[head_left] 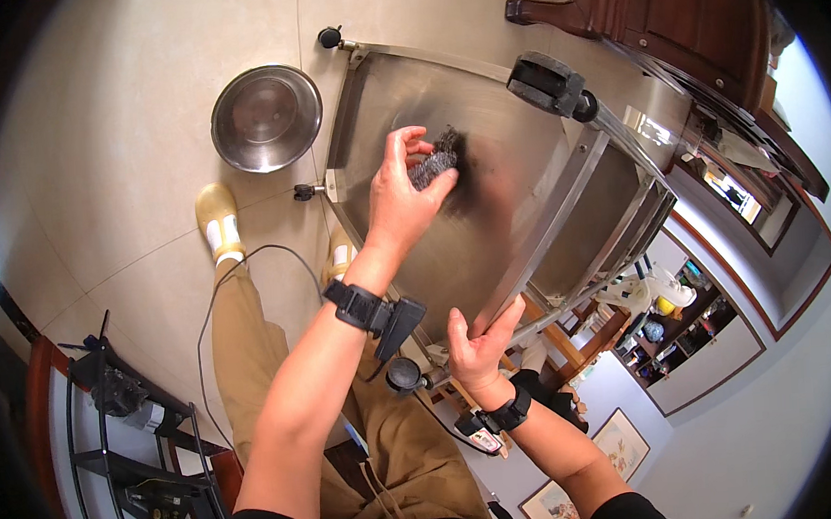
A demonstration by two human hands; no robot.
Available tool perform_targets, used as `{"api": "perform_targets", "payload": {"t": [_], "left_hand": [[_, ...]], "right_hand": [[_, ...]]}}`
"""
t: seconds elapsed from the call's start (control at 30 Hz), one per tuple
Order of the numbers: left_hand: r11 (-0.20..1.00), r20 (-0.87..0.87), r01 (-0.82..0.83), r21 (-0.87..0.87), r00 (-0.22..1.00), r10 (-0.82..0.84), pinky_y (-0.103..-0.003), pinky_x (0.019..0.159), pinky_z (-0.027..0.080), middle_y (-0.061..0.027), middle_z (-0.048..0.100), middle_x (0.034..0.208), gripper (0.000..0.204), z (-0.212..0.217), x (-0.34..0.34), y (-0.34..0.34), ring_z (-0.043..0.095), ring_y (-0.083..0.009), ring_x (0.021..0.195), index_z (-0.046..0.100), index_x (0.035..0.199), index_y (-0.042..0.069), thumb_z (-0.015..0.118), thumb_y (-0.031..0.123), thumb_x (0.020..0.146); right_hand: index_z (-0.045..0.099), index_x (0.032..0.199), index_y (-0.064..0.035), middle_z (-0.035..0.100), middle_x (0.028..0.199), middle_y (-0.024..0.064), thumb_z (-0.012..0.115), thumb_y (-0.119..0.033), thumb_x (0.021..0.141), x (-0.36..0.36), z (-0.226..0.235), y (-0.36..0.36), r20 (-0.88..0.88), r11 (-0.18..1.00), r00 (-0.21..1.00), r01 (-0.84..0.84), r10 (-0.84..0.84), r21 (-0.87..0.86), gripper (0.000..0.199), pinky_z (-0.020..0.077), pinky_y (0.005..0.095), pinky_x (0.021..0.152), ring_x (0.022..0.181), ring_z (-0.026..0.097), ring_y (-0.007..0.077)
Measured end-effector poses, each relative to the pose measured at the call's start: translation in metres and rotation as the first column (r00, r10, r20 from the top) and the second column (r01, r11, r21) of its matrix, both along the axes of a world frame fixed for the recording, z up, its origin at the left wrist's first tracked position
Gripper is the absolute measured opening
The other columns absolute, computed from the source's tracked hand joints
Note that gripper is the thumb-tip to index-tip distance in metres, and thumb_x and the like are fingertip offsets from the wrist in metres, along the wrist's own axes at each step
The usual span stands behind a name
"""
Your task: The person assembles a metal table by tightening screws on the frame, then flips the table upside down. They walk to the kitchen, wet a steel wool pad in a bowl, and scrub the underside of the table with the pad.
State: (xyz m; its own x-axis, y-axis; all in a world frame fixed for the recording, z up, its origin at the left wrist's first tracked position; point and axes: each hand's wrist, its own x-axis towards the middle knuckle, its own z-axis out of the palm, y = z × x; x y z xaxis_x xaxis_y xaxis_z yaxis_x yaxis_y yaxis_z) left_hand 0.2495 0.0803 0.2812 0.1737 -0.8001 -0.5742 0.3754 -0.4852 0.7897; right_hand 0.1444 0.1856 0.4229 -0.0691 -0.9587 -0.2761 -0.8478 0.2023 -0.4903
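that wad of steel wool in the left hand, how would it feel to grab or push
The steel wool looks springy, probably squashing under the left hand. Likely light, being loose mesh. Its rough strands should grip the steel sheet, not slide.

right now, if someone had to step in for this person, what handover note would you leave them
Left hand: fingers closed on a wad of steel wool, pressed against the flat panel of an upturned stainless steel cart.
Right hand: gripping the cart's frame bar at its near edge, steadying it.
Things: the cart lies on its side on the tiled floor, castor wheels sticking out. A steel bowl sits on the floor to the left, apart from the cart.
Done: a dark smeared patch shows around the wool.
Left: the rest of the panel looks unscrubbed; I cannot tell how clean it is.
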Motion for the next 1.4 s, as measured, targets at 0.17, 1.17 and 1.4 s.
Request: {"api": "perform_targets", "payload": {"t": [0.17,1.17,1.4], "left_hand": [[0.984,0.255,0.001,-0.181,0.966,0.046,-0.039,0.090,0.049,-0.0098,0.059,0.112,0.037,-0.004,-0.017,0.007,0.058,-0.0321,0.101,0.069,0.112,0.009,0.068,-0.002,0.077],[0.929,0.459,0.238,-0.285,0.884,-0.085,-0.037,0.083,0.046,-0.0098,0.059,0.095,0.049,0.014,-0.005,-0.006,0.051,-0.0312,0.091,0.070,0.107,0.001,0.052,-0.013,0.064],[0.927,0.413,0.271,-0.259,0.898,-0.148,-0.040,0.084,0.045,-0.0113,0.059,0.097,0.049,0.035,-0.009,0.007,0.050,-0.0326,0.090,0.070,0.107,0.001,0.050,-0.014,0.065]], "right_hand": [[0.027,0.135,0.0028,0.053,0.094,0.0073,0.067,0.000,0.081,0.004,0.005,0.001,0.060,0.989,0.991,0.113,-0.119,0.093,0.067,0.0431,0.0267,0.067,0.076,0.052,0.0137],[0.019,0.141,0.0021,0.041,0.128,0.0144,0.066,0.004,0.080,0.000,0.004,0.006,0.137,0.990,0.984,0.096,-0.110,0.105,0.077,0.0383,0.0352,0.101,0.119,0.044,0.0236],[0.019,0.141,0.0011,0.039,0.130,0.0140,0.066,0.004,0.080,-0.004,0.004,0.011,0.108,0.983,0.985,0.120,-0.135,0.139,0.077,0.0364,0.0350,0.103,0.120,0.042,0.0228]]}}
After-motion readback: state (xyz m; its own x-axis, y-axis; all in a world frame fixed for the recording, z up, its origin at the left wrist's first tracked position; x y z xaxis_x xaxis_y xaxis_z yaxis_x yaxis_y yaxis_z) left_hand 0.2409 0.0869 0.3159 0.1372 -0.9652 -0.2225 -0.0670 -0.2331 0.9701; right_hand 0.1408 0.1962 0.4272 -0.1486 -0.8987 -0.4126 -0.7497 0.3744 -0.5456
